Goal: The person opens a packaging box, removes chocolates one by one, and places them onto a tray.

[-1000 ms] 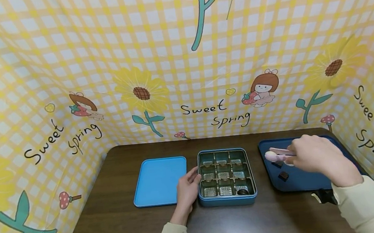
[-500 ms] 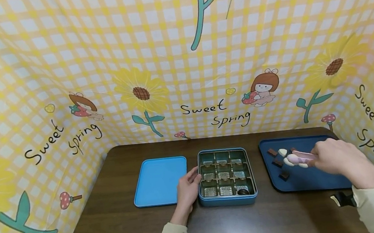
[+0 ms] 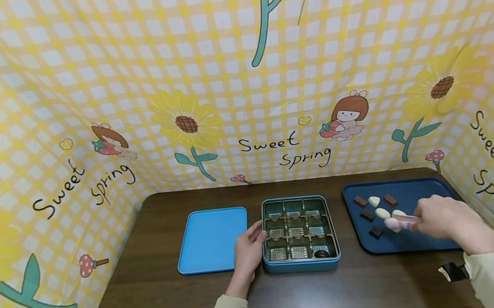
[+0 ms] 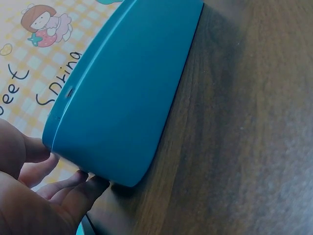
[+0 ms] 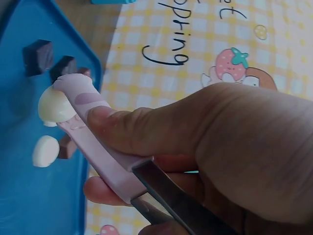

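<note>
In the head view, my left hand (image 3: 247,248) rests against the left side of a blue tin box (image 3: 303,265), fingertips at its rim and wall. The box holds a clear nine-compartment insert, with a dark round chocolate (image 3: 321,253) in the front right compartment. Over the navy tray (image 3: 415,244), my right hand (image 3: 448,217) holds small pink-and-lilac tongs (image 3: 407,220) with metal arms. In the right wrist view, a white chocolate (image 5: 53,106) shows right at the tong tips, partly covered by them. Close by lies another white chocolate (image 5: 45,151).
Brown chocolate pieces (image 3: 390,199) and dark ones (image 3: 376,232) lie spread over the tray's left half, with a white heart-shaped one (image 3: 374,201) among them. A light blue lid (image 3: 213,241) lies left of the box. Patterned yellow checked cloth (image 3: 262,86) surrounds the brown table (image 3: 162,295).
My right hand with the tongs has moved right over the tray and down toward the white chocolates, uncovering pieces at the tray's left. My left hand and the box stay in place.
</note>
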`<state>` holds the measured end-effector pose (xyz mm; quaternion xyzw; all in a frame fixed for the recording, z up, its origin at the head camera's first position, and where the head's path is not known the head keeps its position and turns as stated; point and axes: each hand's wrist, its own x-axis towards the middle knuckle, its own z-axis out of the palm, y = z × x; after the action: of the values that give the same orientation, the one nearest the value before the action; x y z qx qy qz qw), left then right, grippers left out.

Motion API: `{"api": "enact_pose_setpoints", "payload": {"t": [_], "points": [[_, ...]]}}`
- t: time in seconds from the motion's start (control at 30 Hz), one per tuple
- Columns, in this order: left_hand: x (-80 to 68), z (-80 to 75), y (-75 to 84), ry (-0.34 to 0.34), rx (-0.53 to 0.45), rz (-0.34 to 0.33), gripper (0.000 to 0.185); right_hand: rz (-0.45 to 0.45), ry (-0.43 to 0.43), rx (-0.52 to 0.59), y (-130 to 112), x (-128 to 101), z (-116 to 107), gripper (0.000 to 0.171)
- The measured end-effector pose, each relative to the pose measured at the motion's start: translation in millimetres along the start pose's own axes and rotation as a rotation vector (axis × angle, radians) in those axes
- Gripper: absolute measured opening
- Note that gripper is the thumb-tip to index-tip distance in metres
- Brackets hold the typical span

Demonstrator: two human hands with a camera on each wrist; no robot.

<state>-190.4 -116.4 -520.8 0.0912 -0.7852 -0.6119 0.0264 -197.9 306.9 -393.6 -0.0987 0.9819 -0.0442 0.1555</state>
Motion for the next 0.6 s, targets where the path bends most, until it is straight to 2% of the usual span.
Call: {"api": "enact_pose_setpoints", "payload": {"t": [0.13, 0.33, 0.6], "points": [[-0.2, 0.0, 0.0, -0.003, -0.003, -0.002, 0.038, -0.008, -0.009, -0.013, 1.0, 3.5, 10.3, 0.017], [-0.9, 0.9, -0.3, 0.005, 0.001, 0.004, 0.036, 0.007, -0.025, -0.026, 2.0, 6.6, 21.8, 0.020], [-1.3, 0.5, 0.0, 0.003, -0.003, 0.013, 0.037, 0.028, -0.025, -0.018, 3.3, 10.8, 24.2, 0.022]]}}
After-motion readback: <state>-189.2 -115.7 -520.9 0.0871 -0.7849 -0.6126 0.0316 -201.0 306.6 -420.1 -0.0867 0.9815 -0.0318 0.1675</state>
